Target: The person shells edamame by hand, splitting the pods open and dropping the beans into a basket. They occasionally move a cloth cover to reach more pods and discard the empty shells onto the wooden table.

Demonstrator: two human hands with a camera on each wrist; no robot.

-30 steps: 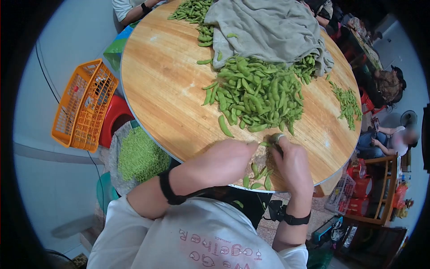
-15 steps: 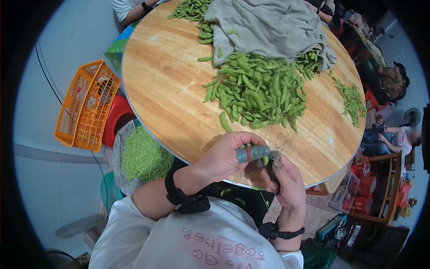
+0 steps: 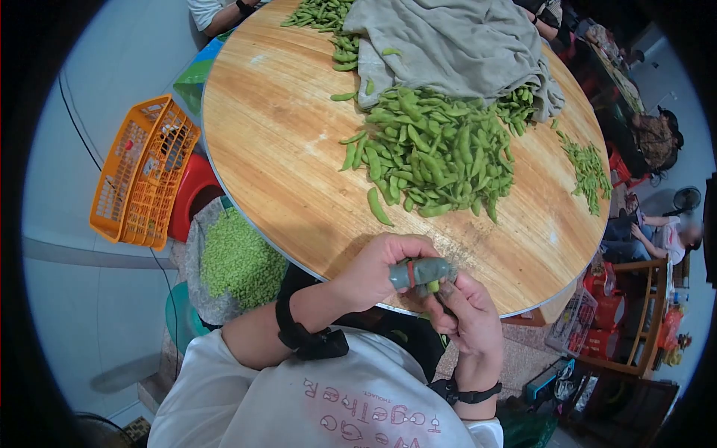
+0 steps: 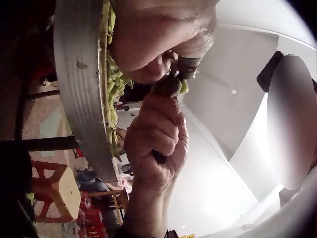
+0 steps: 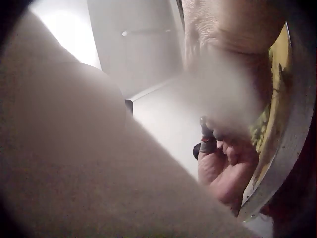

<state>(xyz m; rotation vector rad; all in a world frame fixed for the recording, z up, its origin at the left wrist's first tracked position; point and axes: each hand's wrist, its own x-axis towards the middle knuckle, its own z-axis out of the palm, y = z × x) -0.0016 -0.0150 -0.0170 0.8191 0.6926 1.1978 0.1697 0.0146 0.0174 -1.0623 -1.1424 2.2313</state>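
Note:
My left hand (image 3: 370,275) is over the table's near edge, a grey cover with a red band (image 3: 412,274) on its thumb. It grips green edamame pods, mostly hidden in the curled fingers. My right hand (image 3: 472,317) meets it at the fingertips, fingers curled. Between the two hands a light green edamame pod (image 3: 433,286) pokes out, pinched by both. From the left wrist view, the pod end (image 4: 184,87) shows beside a dark cover (image 4: 167,86) on the right hand's finger or thumb. A large pile of pods (image 3: 441,157) lies ahead on the round wooden table (image 3: 276,149).
A grey cloth (image 3: 448,48) covers part of the pods. A smaller pod heap (image 3: 586,172) lies at the right rim. Left of the table are shelled beans (image 3: 239,261) in a lined container, a red stool (image 3: 193,196) and an orange crate (image 3: 142,175). Other people sit around.
Both hands have come back from the table surface towards my body, and the loose pods near the edge are no longer seen there. The left thumb cover has turned into view.

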